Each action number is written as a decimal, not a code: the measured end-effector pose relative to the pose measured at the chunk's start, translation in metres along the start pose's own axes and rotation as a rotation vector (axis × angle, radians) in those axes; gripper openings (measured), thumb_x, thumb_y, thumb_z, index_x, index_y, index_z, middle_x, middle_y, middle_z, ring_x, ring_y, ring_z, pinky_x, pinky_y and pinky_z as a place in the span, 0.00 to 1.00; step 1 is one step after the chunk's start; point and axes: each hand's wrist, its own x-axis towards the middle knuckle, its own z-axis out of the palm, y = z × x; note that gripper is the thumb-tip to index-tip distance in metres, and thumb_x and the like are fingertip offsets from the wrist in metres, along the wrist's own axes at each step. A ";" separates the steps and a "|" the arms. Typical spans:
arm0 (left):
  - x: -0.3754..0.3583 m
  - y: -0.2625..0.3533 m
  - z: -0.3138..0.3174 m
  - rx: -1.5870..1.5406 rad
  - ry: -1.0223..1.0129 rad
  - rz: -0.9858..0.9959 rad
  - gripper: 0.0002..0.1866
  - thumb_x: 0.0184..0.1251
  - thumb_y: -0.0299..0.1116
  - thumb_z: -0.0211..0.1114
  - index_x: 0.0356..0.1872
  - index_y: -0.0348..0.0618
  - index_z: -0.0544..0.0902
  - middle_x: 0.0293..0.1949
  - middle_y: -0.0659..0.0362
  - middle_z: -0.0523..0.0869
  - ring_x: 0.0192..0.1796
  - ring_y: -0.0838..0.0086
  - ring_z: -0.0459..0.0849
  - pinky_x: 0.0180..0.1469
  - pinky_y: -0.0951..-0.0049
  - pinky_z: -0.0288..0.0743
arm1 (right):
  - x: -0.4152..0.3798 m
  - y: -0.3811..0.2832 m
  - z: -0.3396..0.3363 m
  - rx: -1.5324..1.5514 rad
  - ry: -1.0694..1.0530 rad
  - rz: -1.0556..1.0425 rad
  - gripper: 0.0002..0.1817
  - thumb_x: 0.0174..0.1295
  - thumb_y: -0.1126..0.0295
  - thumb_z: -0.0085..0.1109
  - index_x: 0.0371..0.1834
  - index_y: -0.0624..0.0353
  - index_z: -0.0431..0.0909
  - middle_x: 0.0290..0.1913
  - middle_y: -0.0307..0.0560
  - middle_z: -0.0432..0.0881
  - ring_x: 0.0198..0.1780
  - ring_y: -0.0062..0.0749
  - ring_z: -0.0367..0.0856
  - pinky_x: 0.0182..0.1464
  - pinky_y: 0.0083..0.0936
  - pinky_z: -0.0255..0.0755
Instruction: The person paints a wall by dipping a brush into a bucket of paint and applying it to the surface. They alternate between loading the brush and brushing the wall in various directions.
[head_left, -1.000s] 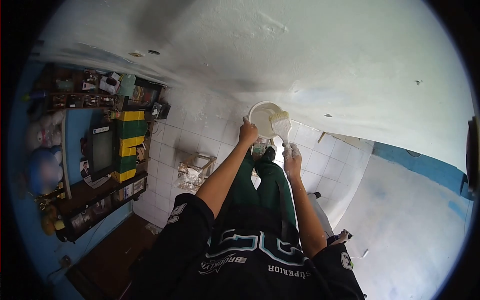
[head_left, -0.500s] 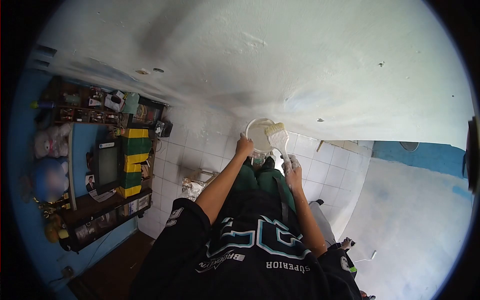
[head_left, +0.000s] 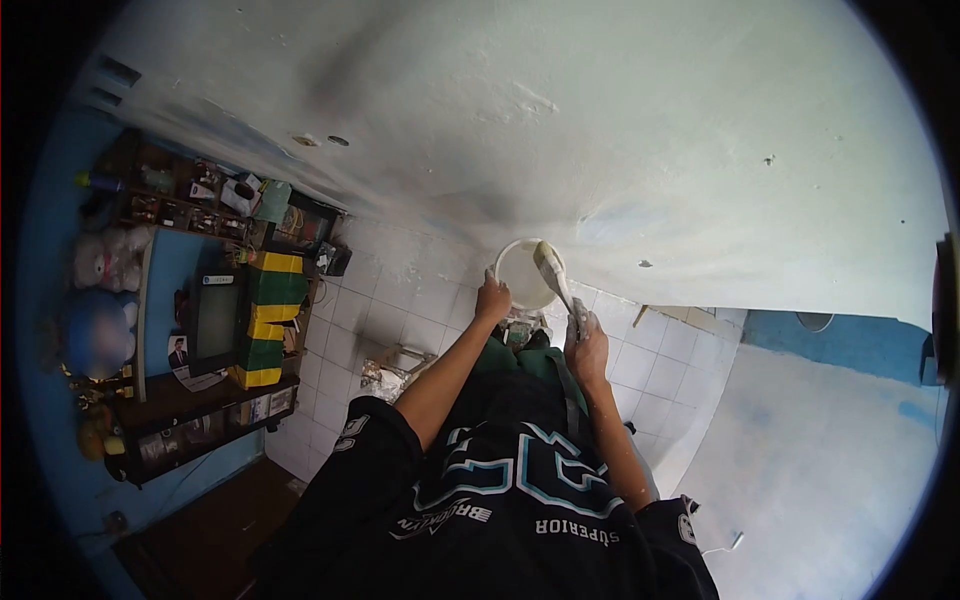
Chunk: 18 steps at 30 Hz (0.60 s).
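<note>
My left hand point(head_left: 492, 298) grips the left rim of a round white bucket point(head_left: 522, 277) that has pale paint inside. In my right hand point(head_left: 586, 346) is the handle of a wide paint brush point(head_left: 552, 272). The brush is tilted, its pale bristles upward at the right side of the bucket opening; whether they touch the rim I cannot tell. White paint marks the fingers of my right hand. Beyond the bucket rises a whitish, patchy wall point(head_left: 450, 130).
A shelf unit with a television point(head_left: 215, 322) stands at the left, beside green and yellow boxes point(head_left: 278, 290). A paint-spattered object point(head_left: 395, 372) sits on the white tiled floor point(head_left: 345, 330). At the right is a partly blue wall point(head_left: 850, 345).
The brush has turned to a narrower, edge-on angle over the bucket's right side. My right hand has shifted slightly down. The person at the lower right is now mostly hidden.
</note>
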 end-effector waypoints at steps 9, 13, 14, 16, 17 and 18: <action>-0.020 0.021 -0.011 0.047 0.105 0.071 0.24 0.63 0.27 0.51 0.61 0.40 0.59 0.45 0.36 0.79 0.48 0.44 0.78 0.50 0.51 0.72 | 0.012 -0.001 -0.006 -0.055 -0.081 -0.057 0.17 0.62 0.74 0.49 0.55 0.62 0.71 0.30 0.58 0.74 0.28 0.54 0.76 0.27 0.43 0.70; -0.021 0.026 -0.010 0.021 0.094 0.052 0.24 0.63 0.27 0.51 0.61 0.42 0.59 0.45 0.37 0.80 0.48 0.44 0.78 0.50 0.51 0.73 | 0.013 0.001 -0.006 -0.051 -0.102 -0.056 0.17 0.62 0.74 0.49 0.55 0.62 0.71 0.30 0.58 0.73 0.28 0.53 0.76 0.28 0.43 0.70; -0.024 0.028 -0.012 0.007 0.080 0.044 0.24 0.63 0.27 0.51 0.61 0.42 0.60 0.45 0.37 0.80 0.49 0.44 0.79 0.49 0.50 0.73 | 0.013 0.001 -0.006 -0.049 -0.104 -0.049 0.17 0.62 0.74 0.50 0.55 0.62 0.71 0.30 0.58 0.73 0.28 0.53 0.75 0.28 0.43 0.70; -0.040 0.049 -0.021 -0.062 0.056 -0.010 0.24 0.63 0.26 0.50 0.61 0.42 0.60 0.44 0.37 0.80 0.46 0.45 0.80 0.47 0.51 0.75 | 0.009 0.002 -0.003 -0.045 -0.096 -0.042 0.17 0.62 0.74 0.49 0.55 0.62 0.71 0.29 0.58 0.73 0.28 0.53 0.75 0.28 0.42 0.70; -0.045 0.057 -0.024 -0.097 0.042 -0.035 0.23 0.63 0.26 0.50 0.61 0.42 0.60 0.44 0.38 0.80 0.45 0.45 0.80 0.46 0.52 0.76 | 0.009 0.004 -0.002 -0.044 -0.089 -0.038 0.17 0.62 0.74 0.49 0.55 0.62 0.72 0.29 0.58 0.73 0.28 0.53 0.75 0.28 0.42 0.70; -0.042 0.054 -0.021 -0.073 0.054 -0.011 0.23 0.63 0.26 0.50 0.61 0.42 0.60 0.43 0.38 0.81 0.44 0.46 0.81 0.44 0.53 0.77 | 0.010 0.003 -0.004 -0.060 -0.100 -0.033 0.17 0.62 0.74 0.49 0.54 0.62 0.72 0.29 0.58 0.73 0.28 0.53 0.75 0.28 0.42 0.69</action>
